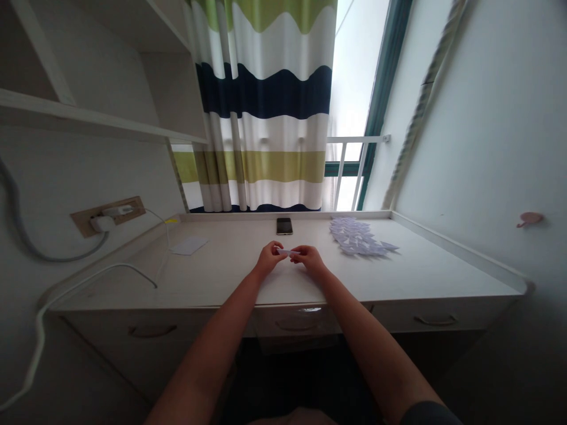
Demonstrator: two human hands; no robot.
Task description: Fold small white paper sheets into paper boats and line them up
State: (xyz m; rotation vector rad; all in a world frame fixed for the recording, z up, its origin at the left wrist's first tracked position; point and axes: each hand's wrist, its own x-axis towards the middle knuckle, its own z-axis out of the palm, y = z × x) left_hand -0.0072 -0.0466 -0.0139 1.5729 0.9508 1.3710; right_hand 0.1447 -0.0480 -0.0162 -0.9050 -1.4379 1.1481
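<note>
White desk [425, 274] stands below striped curtain [283, 94], bearing one phone [284, 226] and pile of pointed papers [357, 237]. Left hand [268, 258] and right hand [309, 258] pinch one small white paper [287, 252].

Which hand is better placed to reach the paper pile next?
Probably the right hand: it's nearer the paper pile. The left hand is farther away, and both hold one small paper piece.

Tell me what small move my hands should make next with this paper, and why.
Perhaps pinch along the paper to firm any fold: your left hand and right hand grip its opposite ends, and pointed paper pieces lie to the right. Its creases are too small to see.
</note>
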